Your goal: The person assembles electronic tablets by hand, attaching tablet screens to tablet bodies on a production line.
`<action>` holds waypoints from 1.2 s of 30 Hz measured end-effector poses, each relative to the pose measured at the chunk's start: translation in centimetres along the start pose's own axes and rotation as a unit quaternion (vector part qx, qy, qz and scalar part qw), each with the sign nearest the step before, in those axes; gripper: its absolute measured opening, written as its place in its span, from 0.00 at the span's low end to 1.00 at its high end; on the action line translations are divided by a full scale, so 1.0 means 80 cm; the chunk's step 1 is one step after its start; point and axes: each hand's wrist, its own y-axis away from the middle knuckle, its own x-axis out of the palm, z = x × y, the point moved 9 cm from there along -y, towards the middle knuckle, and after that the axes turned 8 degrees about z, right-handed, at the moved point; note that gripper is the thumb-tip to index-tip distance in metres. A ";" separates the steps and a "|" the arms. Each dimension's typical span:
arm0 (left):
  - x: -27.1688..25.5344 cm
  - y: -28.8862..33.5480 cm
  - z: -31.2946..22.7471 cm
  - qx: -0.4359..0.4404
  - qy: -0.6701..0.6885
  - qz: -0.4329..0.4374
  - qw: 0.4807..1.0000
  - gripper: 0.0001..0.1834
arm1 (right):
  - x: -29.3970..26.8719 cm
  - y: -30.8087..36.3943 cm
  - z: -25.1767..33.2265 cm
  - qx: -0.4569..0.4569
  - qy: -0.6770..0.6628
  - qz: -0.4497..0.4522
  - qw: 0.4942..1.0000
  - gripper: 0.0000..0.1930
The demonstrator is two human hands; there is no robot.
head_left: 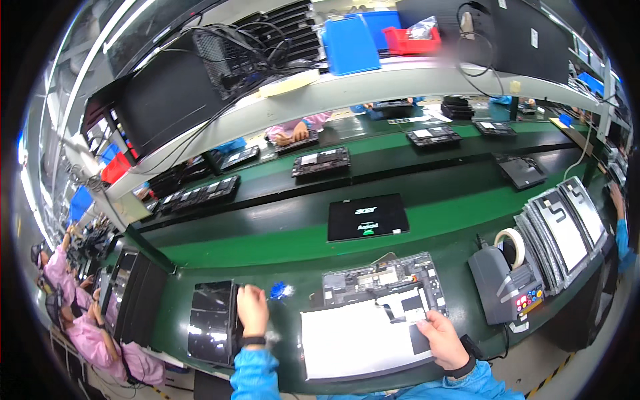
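Observation:
My right hand (445, 341) pinches the right edge of a flat display panel (357, 341), its silver-white back facing up. Thumb on top, it grips beside the panel's dark strip and small circuit piece. Behind and partly under the panel lies an open device chassis (347, 280) with exposed boards. My left hand (253, 311), fingers curled, is at the right edge of a stack of glossy black screens (212, 321). Whatever its fingers close on is hidden. A crumpled bit of blue film (280, 291) lies just right of that hand.
A lit tablet screen (368, 217) lies beyond the chassis. To the right stand a grey tape dispenser (500, 283) and a row of wrapped panels (560, 230). Opened devices (321, 162) sit on the line behind, under an overhead shelf (400, 77). Co-workers in pink (93, 337) are at left.

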 end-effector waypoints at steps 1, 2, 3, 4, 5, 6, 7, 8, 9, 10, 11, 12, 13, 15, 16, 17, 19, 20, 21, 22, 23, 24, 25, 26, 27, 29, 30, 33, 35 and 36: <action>-0.005 0.013 -0.001 -0.023 0.158 0.061 0.985 0.07 | -0.002 -0.002 0.004 -0.004 -0.001 -0.007 1.000 0.10; 0.008 0.030 -0.004 -0.035 0.289 0.172 0.941 0.08 | 0.003 -0.002 -0.007 0.052 -0.033 0.006 0.998 0.11; 0.016 0.055 -0.032 -0.082 0.344 0.345 0.869 0.11 | 0.008 0.000 -0.016 0.108 -0.064 0.011 0.992 0.12; -0.007 0.064 -0.070 -0.055 0.454 0.339 0.822 0.13 | 0.020 -0.001 -0.012 0.129 -0.093 0.007 0.987 0.13; -0.026 0.076 -0.101 -0.035 0.555 0.322 0.767 0.15 | 0.040 -0.004 -0.018 0.158 -0.140 0.035 0.977 0.14; -0.037 0.083 -0.135 -0.036 0.551 0.319 0.770 0.15 | 0.062 -0.005 -0.031 0.196 -0.180 0.065 0.962 0.15; -0.045 0.075 -0.176 -0.056 0.678 0.262 0.685 0.15 | 0.082 -0.007 -0.043 0.231 -0.217 0.090 0.944 0.16; -0.054 0.062 -0.196 -0.075 0.786 0.198 0.581 0.15 | 0.106 -0.009 -0.045 0.238 -0.189 0.111 0.946 0.16; -0.042 0.029 -0.220 0.104 0.652 0.228 0.715 0.15 | 0.118 -0.008 -0.043 0.240 -0.160 0.125 0.950 0.16; -0.018 0.013 -0.258 0.122 0.761 0.273 0.576 0.13 | 0.146 -0.005 -0.055 0.228 -0.409 0.324 0.822 0.17; 0.009 0.004 -0.273 0.192 0.821 0.330 0.424 0.13 | 0.175 -0.007 -0.061 0.245 -0.317 0.258 0.879 0.17; 0.017 0.000 -0.286 0.257 0.853 0.379 0.250 0.13 | 0.179 -0.001 -0.060 0.254 -0.218 0.298 0.894 0.17; 0.035 -0.007 -0.315 0.209 0.826 0.456 0.257 0.14 | 0.175 0.000 -0.059 0.255 -0.119 0.325 0.903 0.18; 0.060 -0.019 -0.323 0.103 0.667 0.581 0.455 0.19 | 0.117 -0.009 -0.026 0.165 -0.064 0.208 0.962 0.17; 0.056 -0.028 -0.337 0.131 0.590 0.532 0.592 0.19 | 0.076 -0.014 0.002 0.074 -0.101 0.146 0.981 0.17; 0.047 -0.037 -0.341 0.154 0.498 0.463 0.717 0.19 | 0.038 -0.018 0.024 0.027 -0.148 0.089 0.985 0.17; 0.077 -0.036 -0.345 0.153 0.371 0.529 0.748 0.22 | -0.023 -0.018 0.078 -0.064 -0.157 -0.002 0.985 0.23; 0.076 -0.035 -0.358 0.196 0.287 0.528 0.775 0.23 | -0.029 -0.018 0.101 -0.084 -0.143 0.004 0.986 0.26; 0.077 -0.031 -0.368 0.237 0.201 0.522 0.794 0.24 | -0.020 -0.019 0.114 -0.037 -0.114 -0.001 0.993 0.25; 0.075 -0.024 -0.374 0.262 0.201 0.504 0.798 0.26 | -0.037 -0.032 0.100 -0.009 -0.003 -0.016 1.000 0.24; 0.071 -0.022 -0.380 0.281 0.169 0.466 0.821 0.23 | -0.054 -0.043 0.091 0.017 0.109 -0.028 0.993 0.23; 0.069 -0.025 -0.377 0.261 0.221 0.445 0.828 0.20 | -0.050 -0.044 0.102 -0.008 0.255 -0.071 0.964 0.21; 0.063 -0.027 -0.375 0.243 0.272 0.421 0.831 0.17 | -0.076 -0.054 0.092 -0.084 0.354 -0.107 0.925 0.18; 0.037 -0.044 -0.354 0.290 0.261 0.272 0.880 0.15 | -0.069 -0.053 0.098 -0.107 0.431 -0.145 0.884 0.17; 0.005 -0.050 -0.320 0.328 0.239 0.116 0.906 0.14 | -0.054 -0.051 0.105 -0.130 0.504 -0.178 0.835 0.15; -0.004 -0.058 -0.234 0.170 0.246 0.080 0.951 0.11 | -0.045 -0.049 0.110 -0.112 0.527 -0.192 0.820 0.14; 0.008 -0.050 -0.190 0.109 0.220 0.119 0.962 0.13 | -0.042 -0.044 0.114 -0.131 0.574 -0.221 0.777 0.14; 0.043 0.012 -0.126 -0.021 0.264 0.271 0.925 0.18 | -0.033 -0.048 0.117 -0.104 0.630 -0.245 0.729 0.15; 0.051 0.049 -0.132 -0.056 0.341 0.285 0.894 0.19 | -0.005 -0.036 0.128 -0.231 0.729 -0.256 0.591 0.16; 0.047 0.058 -0.141 -0.047 0.337 0.267 0.902 0.19 | -0.007 -0.037 0.127 -0.232 0.730 -0.254 0.591 0.16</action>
